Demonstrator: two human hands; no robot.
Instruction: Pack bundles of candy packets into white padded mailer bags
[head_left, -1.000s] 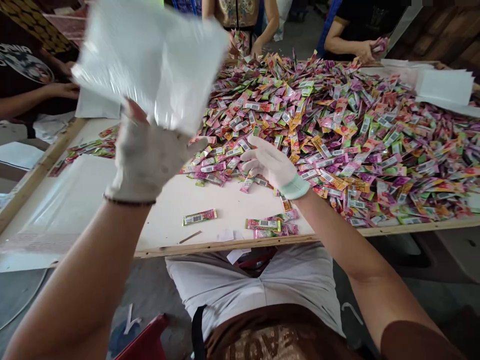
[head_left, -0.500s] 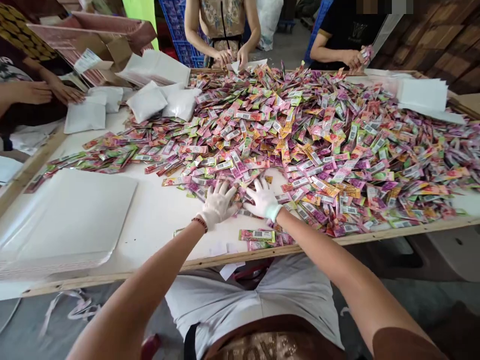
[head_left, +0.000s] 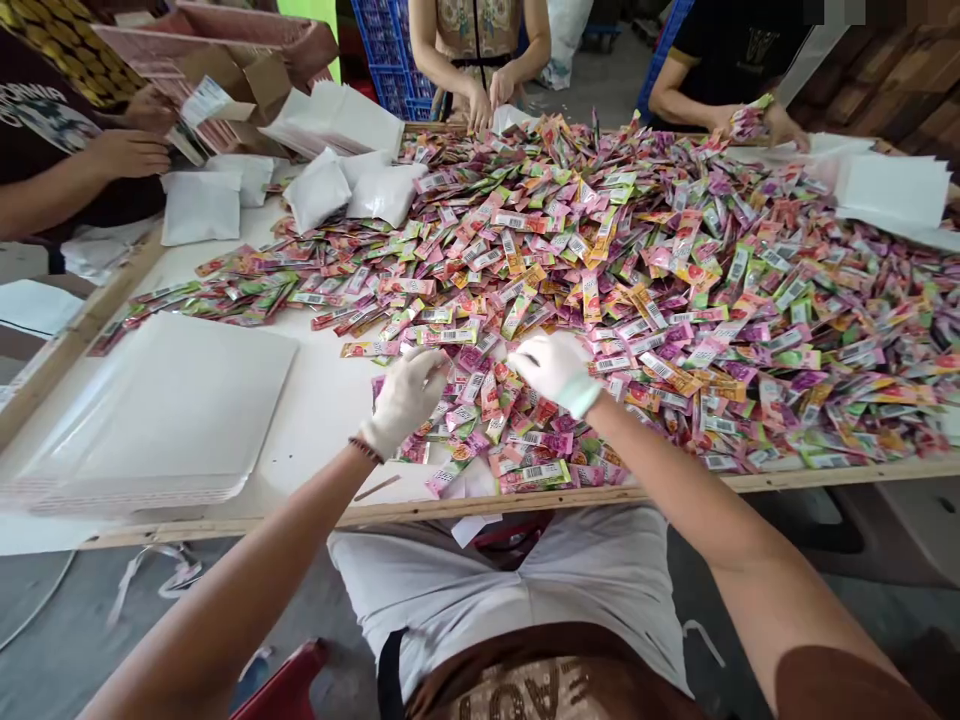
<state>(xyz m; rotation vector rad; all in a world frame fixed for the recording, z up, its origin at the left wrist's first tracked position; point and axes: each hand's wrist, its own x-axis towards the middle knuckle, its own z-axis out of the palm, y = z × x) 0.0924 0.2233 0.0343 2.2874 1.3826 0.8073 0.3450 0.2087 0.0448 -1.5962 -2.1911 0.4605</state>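
Note:
My left hand [head_left: 409, 398], in a white glove, hovers at the left side of a loose cluster of small stick sachets [head_left: 491, 395]. Its fingers are loosely bent and apart, with no sachet visible in them. Across the cluster, my right hand [head_left: 553, 368], gloved too, has half-curled fingers with a gap by the thumb; I see nothing held. Pink, green, orange and purple sachets lie between the hands and down to the table's front edge. Behind them rises the large sachet heap [head_left: 600, 230].
A stack of flat clear-and-white bags [head_left: 180, 400] lies at left. Filled white pouches [head_left: 319, 188] sit behind it, near a pink crate [head_left: 225, 40]. A wooden rim [head_left: 420, 510] edges the table. Co-workers' hands [head_left: 491, 95] are busy at the far and left sides.
The filled white pouch in my left hand was let go. Both hands then reached flat into the sachets; a batch now lies spread nearer the front edge, and my fingers have bent.

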